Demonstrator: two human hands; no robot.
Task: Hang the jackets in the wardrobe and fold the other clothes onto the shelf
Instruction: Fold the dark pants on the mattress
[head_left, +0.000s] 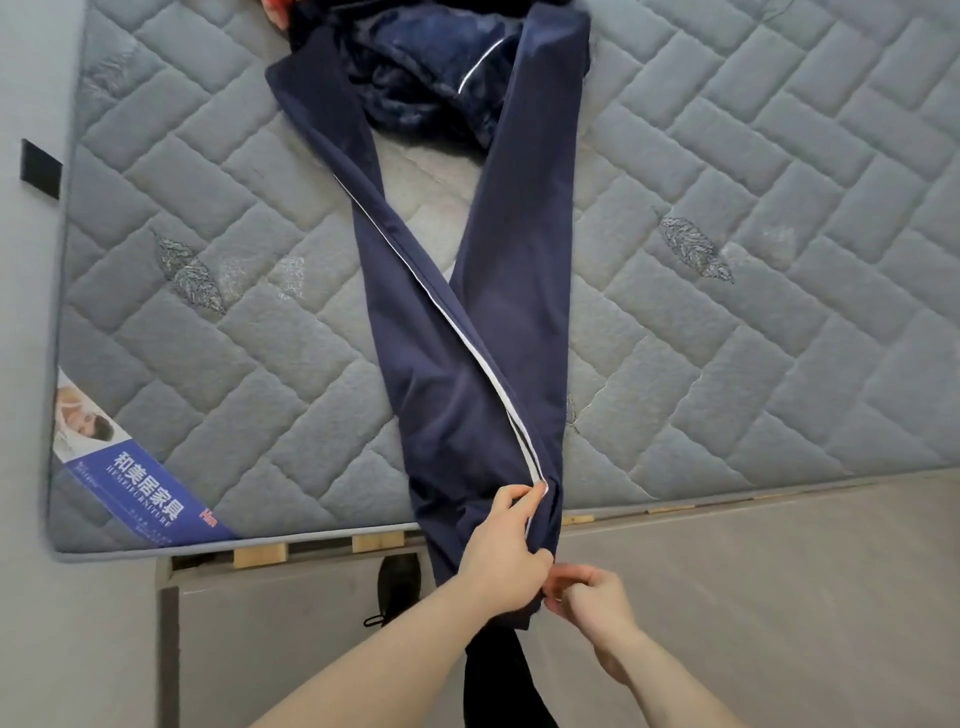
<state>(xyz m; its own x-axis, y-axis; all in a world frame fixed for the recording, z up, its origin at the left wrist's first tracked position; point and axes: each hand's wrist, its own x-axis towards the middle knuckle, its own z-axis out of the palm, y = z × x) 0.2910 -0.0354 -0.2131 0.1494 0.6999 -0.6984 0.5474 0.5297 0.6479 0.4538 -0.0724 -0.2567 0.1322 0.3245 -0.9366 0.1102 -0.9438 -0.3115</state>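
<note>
At the mattress (727, 312) edge, both hands — left hand (506, 551), right hand (592, 597) — pinch navy trousers (467, 364) by the cuffs; legs stretch away from them.

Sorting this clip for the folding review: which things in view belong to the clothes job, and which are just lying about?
Belongs to the job:
- navy trousers with white side stripe, legs crossed on the mattress
- dark blue fleecy garment at the far end
- left hand gripping the trouser cuffs
- right hand at the cuffs

Just lying about:
- quilted grey mattress
- mattress brand label
- black shoe
</note>
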